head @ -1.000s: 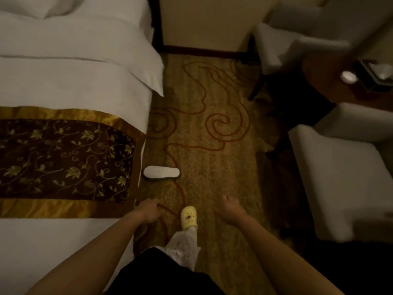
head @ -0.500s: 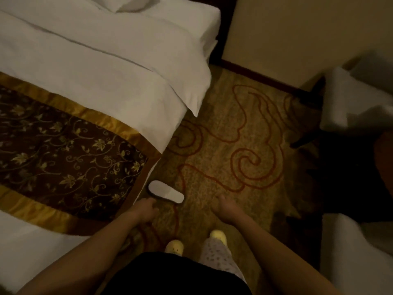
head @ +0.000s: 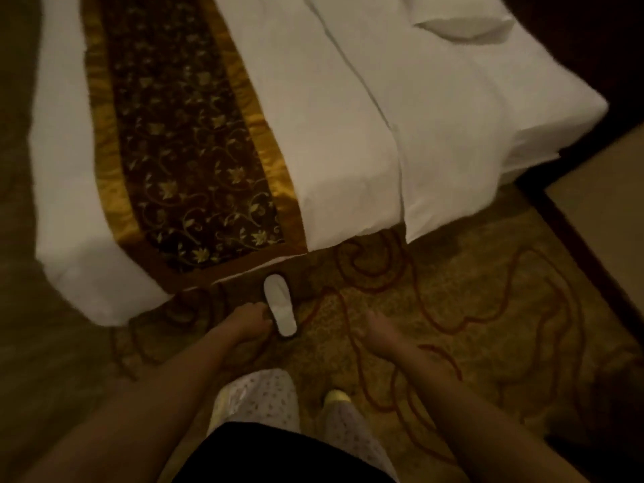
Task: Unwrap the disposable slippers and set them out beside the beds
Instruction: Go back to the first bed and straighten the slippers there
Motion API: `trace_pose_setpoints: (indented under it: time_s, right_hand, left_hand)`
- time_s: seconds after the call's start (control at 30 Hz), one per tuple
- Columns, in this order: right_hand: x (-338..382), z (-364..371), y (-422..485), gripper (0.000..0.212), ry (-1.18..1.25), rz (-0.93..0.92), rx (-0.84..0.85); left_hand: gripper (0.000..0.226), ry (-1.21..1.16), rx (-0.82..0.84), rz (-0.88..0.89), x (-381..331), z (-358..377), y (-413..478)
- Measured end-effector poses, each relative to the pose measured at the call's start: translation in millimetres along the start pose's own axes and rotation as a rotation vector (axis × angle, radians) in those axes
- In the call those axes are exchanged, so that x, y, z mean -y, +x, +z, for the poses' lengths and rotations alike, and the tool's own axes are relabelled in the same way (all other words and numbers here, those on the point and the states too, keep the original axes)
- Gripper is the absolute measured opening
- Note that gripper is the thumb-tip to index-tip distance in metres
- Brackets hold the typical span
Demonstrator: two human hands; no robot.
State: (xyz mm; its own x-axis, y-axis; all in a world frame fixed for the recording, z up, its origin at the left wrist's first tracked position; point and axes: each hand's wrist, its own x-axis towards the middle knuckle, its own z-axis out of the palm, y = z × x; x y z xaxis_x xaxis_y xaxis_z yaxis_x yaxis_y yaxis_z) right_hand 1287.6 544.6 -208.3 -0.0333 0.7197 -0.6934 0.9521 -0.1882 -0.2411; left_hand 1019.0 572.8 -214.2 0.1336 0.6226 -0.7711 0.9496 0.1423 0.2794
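Note:
One white disposable slipper [head: 280, 310] lies flat on the patterned carpet, close to the edge of the bed [head: 348, 141], just below the brown and gold bed runner [head: 188, 162]. My left hand [head: 251, 322] hangs with loosely curled fingers right beside the slipper's left edge and holds nothing. My right hand [head: 380, 331] hangs apart to the right over the carpet, fingers apart and empty. No wrapper or second slipper is in view.
A white pillow [head: 460, 22] lies at the bed's far right. A dark skirting board [head: 575, 245] and a wall run along the right. My legs in spotted trousers [head: 265, 402] and a yellow shoe [head: 336, 397] stand on the carpet [head: 470, 308].
The view has turned towards the bed, so the chairs have left the frame. The slipper now appears lengthwise right beside my left hand. Both hands stay empty.

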Motion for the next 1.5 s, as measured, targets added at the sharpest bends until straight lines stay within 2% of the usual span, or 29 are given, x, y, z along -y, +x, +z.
trace_pose_setpoints:
  time_s: [0.27, 0.4, 0.53, 0.63, 0.77, 0.9, 1.0, 1.13, 1.33, 1.43, 1.5]
  right_hand:
    - [-15, 19, 79, 0.042, -0.063, -0.147, 0.061]
    - [-5, 56, 146, 0.034, 0.037, -0.227, 0.061]
    - [0, 123, 231, 0.037, 0.128, -0.190, 0.056]
    - [2, 184, 302, 0.038, 0.146, -0.175, 0.087]
    - [1, 264, 388, 0.039, 0.089, -0.189, 0.164]
    - [-2, 326, 455, 0.043, -0.003, -0.228, 0.144]
    - [-6, 358, 483, 0.047, -0.013, -0.195, 0.090]
    - [-9, 384, 500, 0.049, 0.013, -0.139, -0.061]
    - [-9, 396, 507, 0.048, 0.163, -0.149, -0.141]
    - [-14, 399, 509, 0.045, 0.262, -0.174, -0.174]
    - [-19, 400, 511, 0.046, 0.360, -0.174, -0.203]
  left_hand:
    - [0.047, -0.213, -0.071, -0.207, 10, 56, 38]
    - [0.047, -0.328, -0.124, -0.265, 28, 88, 100]
    - [0.046, -0.288, -0.194, -0.251, 55, 144, 185]
    - [0.041, -0.336, -0.179, -0.283, 75, 190, 257]
    - [0.047, -0.423, -0.219, -0.332, 99, 245, 344]
    - [0.052, -0.518, -0.283, -0.363, 122, 286, 413]
    - [0.058, -0.550, -0.365, -0.361, 133, 306, 450]
    - [0.063, -0.681, -0.478, -0.418, 138, 323, 480]
    - [0.050, -0.873, -0.601, -0.416, 134, 334, 501]
    - [0.039, -1.056, -0.682, -0.449, 133, 334, 508]
    - [0.036, -1.209, -0.673, -0.455, 130, 332, 511]
